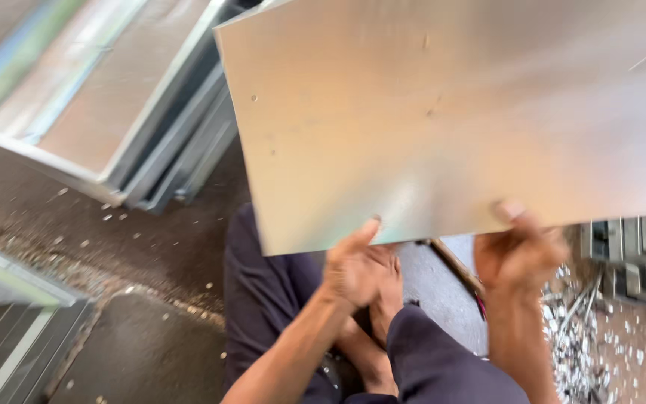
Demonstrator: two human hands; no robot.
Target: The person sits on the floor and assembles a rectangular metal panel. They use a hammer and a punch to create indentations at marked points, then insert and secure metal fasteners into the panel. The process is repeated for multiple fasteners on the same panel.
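Note:
A large flat sheet of shiny metal (pixel 443 112) fills the upper right of the head view, held up off the floor. My left hand (pixel 357 265) grips its near edge, thumb up on the face. My right hand (pixel 517 251) pinches the same edge further right, blurred by motion. Below the sheet I see my legs in dark trousers (pixel 271 299) and a bare foot, seated on the floor.
Stacked metal frames and panels (pixel 121 97) lie at the upper left. More framed panels (pixel 9 322) sit at the lower left. Metal scraps and shavings (pixel 592 337) litter the floor at the right, beside grey metal parts (pixel 637 262). The floor is dark and gritty.

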